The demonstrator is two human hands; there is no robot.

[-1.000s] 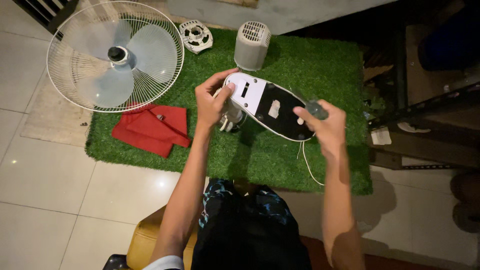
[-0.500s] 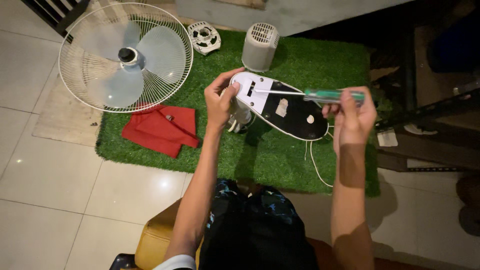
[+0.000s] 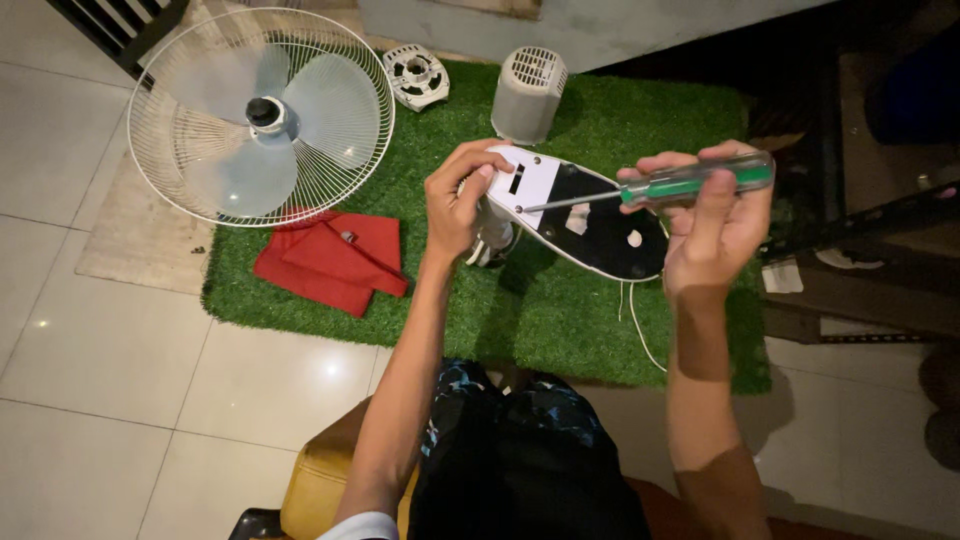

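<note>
Bracing fan base [image 3: 590,225] with my left hand [image 3: 455,205] clamped on its end, right hand [image 3: 715,225] gripping screwdriver [image 3: 690,185], tip on screw (underside up for access)

Both arms are bare to the hands: left hand [image 3: 455,205], right hand [image 3: 715,225]. A white sleeve edge [image 3: 360,525] is seen at the left shoulder. Dark patterned shorts [image 3: 520,450] are worn.

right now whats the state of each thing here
left hand: gripping the fan base's white end
right hand: holding the screwdriver
screwdriver: level, tip on the base's underside
fan base: lifted, underside up
fan guard: flat, blades inside
red cloth: folded on the green mat
grey motor cover: detached, standing
</note>
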